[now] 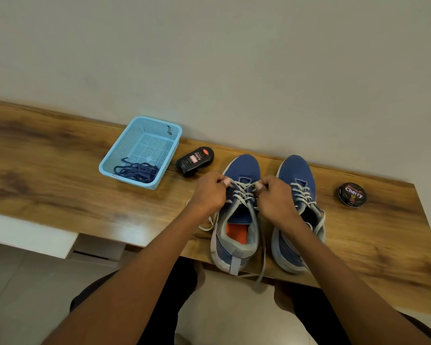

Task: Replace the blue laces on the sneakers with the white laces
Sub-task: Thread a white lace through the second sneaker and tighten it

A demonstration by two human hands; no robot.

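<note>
**While Both Hands Pinched White Lace, Blue Laces Lay in the Basket**

Where the wooden table [60, 175] ran along a pale wall, it carried everything in view. Two blue sneakers stood side by side near its front edge, toes toward the wall. The left sneaker [237, 220] showed an orange insole and had its heel hanging slightly past the table's edge; the right sneaker [296, 215] stood just beside it, already threaded with white lace through its eyelets.

A light-blue perforated basket [144, 135] sat well to the left of the sneakers, and the blue laces [137, 171] lay bundled in its near corner.

Over the left sneaker, the left hand [208, 192] was curled, pinching one run of the white lace [243, 195] near the upper eyelets. The right hand [275, 197] was curled likewise, pinching the opposite run of the same lace. Loose lace ends trailed off both sides of the sneaker, one dangling below the table's edge.

Between basket and left sneaker lay a black Cherry shoe-polish applicator [194, 160] on its side. A round black Cherry polish tin [351, 194] sat to the right of the right sneaker, apart from it.
</note>
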